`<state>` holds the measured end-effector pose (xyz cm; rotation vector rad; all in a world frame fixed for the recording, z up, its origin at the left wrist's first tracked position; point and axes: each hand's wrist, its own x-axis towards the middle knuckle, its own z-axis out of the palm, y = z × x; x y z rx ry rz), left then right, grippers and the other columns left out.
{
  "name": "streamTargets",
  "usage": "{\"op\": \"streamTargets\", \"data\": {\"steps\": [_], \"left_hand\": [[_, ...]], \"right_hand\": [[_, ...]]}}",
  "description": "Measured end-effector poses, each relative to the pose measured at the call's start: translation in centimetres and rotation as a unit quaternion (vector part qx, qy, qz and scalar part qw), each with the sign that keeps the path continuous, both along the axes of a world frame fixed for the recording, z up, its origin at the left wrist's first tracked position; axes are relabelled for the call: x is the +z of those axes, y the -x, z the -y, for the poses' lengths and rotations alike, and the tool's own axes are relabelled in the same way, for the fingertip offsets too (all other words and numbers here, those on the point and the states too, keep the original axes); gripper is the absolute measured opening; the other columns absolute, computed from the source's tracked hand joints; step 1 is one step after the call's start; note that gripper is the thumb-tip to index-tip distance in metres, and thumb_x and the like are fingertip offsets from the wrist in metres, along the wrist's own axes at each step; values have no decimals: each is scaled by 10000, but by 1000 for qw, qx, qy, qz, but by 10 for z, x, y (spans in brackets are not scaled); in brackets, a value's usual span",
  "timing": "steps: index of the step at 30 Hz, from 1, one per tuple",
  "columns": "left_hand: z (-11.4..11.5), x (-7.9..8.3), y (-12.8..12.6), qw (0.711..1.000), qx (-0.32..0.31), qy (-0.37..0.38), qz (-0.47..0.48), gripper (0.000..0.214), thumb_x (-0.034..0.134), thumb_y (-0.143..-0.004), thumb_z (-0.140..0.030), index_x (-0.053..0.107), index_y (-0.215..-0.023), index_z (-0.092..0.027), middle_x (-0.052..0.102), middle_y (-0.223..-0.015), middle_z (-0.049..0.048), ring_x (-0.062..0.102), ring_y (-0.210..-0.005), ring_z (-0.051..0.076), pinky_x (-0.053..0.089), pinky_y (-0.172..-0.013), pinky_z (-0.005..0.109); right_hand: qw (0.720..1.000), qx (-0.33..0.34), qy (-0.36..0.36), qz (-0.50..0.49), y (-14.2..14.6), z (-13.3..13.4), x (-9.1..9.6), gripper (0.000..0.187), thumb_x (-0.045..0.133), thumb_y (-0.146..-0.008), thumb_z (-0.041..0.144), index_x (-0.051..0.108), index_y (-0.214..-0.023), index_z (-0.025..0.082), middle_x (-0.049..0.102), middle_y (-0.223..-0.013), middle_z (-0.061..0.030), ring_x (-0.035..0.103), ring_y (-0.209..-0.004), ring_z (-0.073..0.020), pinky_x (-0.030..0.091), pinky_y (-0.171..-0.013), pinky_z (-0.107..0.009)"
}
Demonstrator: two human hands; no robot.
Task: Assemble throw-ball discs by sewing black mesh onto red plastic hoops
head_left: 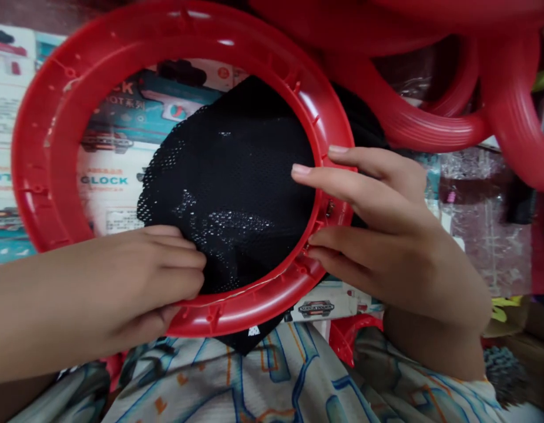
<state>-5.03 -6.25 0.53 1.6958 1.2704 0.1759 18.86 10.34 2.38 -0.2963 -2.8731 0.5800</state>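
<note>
A large red plastic ring (184, 26) with small posts moulded around its channel lies in front of me. Black mesh fabric (237, 170) spreads beneath it, filling much of the opening and showing past the rim at the right and near side. A thin pale cord or elastic edge (254, 286) runs along the near inner rim. My left hand (161, 270) is closed at the ring's near left side, fingers curled over the mesh edge and thumb against the rim. My right hand (378, 217) rests across the right side, fingers spread, with fingertips touching the channel.
Printed toy boxes (108, 158) form the surface under the ring. More red rings (430, 129) are piled at the upper right. Clear plastic packaging (483, 235) lies at the right. Patterned cloth (254, 382) covers my lap at the near edge, beside a red plastic part (349, 338).
</note>
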Motion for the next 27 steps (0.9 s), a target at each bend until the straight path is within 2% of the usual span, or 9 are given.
{"op": "streamTargets", "data": {"steps": [4, 7, 13, 17, 20, 24, 26, 27], "left_hand": [[0, 0, 0, 1000, 3, 3, 6, 243, 609, -811, -34, 605, -673, -234, 572, -708, -111, 487, -715, 83, 324, -730, 180], [-1, 0, -1, 1000, 8, 0, 10, 234, 646, -790, -33, 615, -682, -239, 572, -713, -117, 482, -726, 85, 325, -751, 179], [-3, 3, -3, 1000, 11, -19, 2, 228, 695, -761, -35, 608, -652, -216, 568, -704, -115, 489, -716, 83, 328, -769, 187], [0, 3, -5, 999, 14, -39, -22, 202, 717, -736, -50, 629, -669, -219, 588, -732, -115, 510, -755, 94, 328, -794, 201], [3, 1, -6, 997, 7, -65, -30, 173, 626, -785, -63, 639, -684, -202, 599, -738, -87, 496, -743, 113, 322, -775, 234], [2, -6, -8, 992, -8, -113, -63, 208, 536, -784, -62, 653, -704, -214, 640, -785, -56, 540, -818, 156, 335, -803, 287], [0, -9, -8, 989, -38, -114, -88, 166, 552, -772, -117, 655, -693, -220, 655, -783, -37, 565, -802, 182, 364, -807, 323], [0, -11, -7, 990, -32, -102, -97, 139, 574, -764, -153, 657, -683, -230, 658, -774, -32, 571, -779, 188, 381, -801, 334]], "right_hand": [[999, 24, 34, 14, 0, -5, 0, 110, 633, -877, 190, 681, -783, 216, 526, -1443, -29, 444, -1363, -288, 391, -1084, -520], [998, 32, 61, 12, 0, -7, 3, 76, 618, -891, 213, 681, -850, 216, 504, -1454, -64, 447, -1362, -273, 371, -1112, -514], [995, 71, 65, 29, -3, -4, 7, 55, 624, -908, 308, 660, -911, 266, 465, -1485, -8, 359, -1425, -266, 306, -1156, -516], [997, 61, 32, 25, -2, -3, 4, 181, 663, -879, 393, 627, -774, 250, 517, -1434, 23, 396, -1378, -307, 336, -1104, -541], [999, 39, -2, -4, -1, 2, 1, 250, 682, -862, 414, 588, -713, 236, 590, -1346, 37, 474, -1308, -305, 380, -1076, -509], [990, 50, -90, -95, 5, 23, -5, 187, 762, -790, 358, 610, -811, 251, 627, -1311, 34, 528, -1250, -295, 449, -997, -450], [987, 65, -121, -86, 10, 37, -6, 171, 766, -782, 308, 648, -894, 258, 623, -1333, 57, 531, -1243, -277, 433, -974, -431], [987, 71, -126, -70, 12, 43, -7, 181, 756, -791, 284, 664, -945, 260, 619, -1344, 71, 526, -1250, -264, 411, -979, -426]]}}
